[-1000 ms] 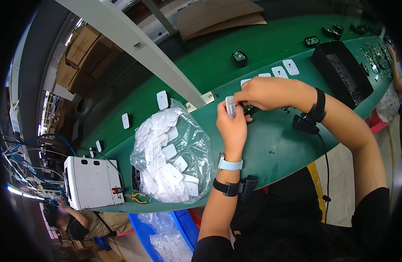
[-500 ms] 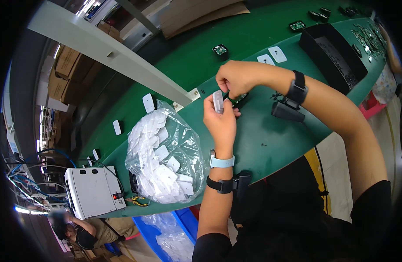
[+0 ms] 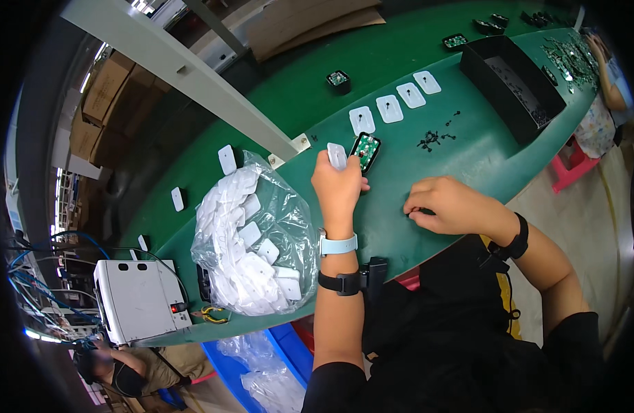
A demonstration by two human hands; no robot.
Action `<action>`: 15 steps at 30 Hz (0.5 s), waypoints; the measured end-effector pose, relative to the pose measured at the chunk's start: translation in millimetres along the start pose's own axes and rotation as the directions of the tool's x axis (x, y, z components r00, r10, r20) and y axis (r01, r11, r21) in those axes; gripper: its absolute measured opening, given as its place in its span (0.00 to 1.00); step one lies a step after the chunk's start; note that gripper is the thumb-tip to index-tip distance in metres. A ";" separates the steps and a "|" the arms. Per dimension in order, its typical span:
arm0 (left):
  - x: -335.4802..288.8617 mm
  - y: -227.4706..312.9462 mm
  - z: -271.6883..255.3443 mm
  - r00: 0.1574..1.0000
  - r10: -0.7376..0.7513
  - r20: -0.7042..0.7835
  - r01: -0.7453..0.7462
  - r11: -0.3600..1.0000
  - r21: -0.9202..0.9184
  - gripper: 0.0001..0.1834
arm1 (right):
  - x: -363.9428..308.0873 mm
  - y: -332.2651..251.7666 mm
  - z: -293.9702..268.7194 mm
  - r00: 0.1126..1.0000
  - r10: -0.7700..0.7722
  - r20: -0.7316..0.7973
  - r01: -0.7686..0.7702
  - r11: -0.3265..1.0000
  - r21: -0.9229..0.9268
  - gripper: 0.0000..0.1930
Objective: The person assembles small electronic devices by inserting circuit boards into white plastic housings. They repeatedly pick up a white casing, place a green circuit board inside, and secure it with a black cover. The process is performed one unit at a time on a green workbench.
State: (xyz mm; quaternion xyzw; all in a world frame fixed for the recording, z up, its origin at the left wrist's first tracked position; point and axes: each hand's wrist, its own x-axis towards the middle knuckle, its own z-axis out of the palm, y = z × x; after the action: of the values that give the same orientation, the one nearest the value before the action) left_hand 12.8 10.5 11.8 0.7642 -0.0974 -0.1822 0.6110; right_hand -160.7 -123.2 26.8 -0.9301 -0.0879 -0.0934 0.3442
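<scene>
Right hand [image 3: 446, 204]: withdrawn from beside the left hand [image 3: 337, 189], now alone close to the near edge of the table [image 3: 392, 172]
Right forearm [image 3: 539, 260]: swung back past that edge
Black housing with green board [image 3: 366, 153]: face uncovered, right hand gone from it
White plates [image 3: 392, 114]: all four showing by the far edge, unblocked
Dark bits [image 3: 428, 144]: scatter fully clear of the forearm

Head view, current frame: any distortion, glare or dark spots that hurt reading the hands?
Head view: fisheye bends the green bench top, corners fall to black; head view: glints streak the clear plastic bag; head view: the white cover in the left hand reads clearly, but darkness under the right hand's curled fingers hides whether they pinch anything.
</scene>
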 end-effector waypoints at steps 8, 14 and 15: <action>8.6 0.2 -7.9 0.997 -0.005 -0.083 0.013 0.995 0.102 0.13 | 24.7 5.1 -5.6 0.934 -0.086 0.347 0.176 0.955 -0.237 0.04; -3.9 9.9 -9.3 0.999 -0.017 0.033 0.031 0.869 -0.494 0.24 | 83.0 17.9 -46.6 0.979 -0.196 -0.057 0.203 0.966 0.161 0.04; -5.9 9.7 -6.1 0.997 -0.004 0.071 0.042 0.841 -0.539 0.24 | 92.2 19.5 -48.0 0.977 -0.176 -0.119 0.197 0.960 0.197 0.04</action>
State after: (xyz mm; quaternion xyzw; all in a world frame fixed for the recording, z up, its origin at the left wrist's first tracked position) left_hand 10.6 15.8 23.3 0.5557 -0.0535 -0.2351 0.7957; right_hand -72.6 -160.1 72.0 -0.8707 -0.1670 -0.1623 0.4332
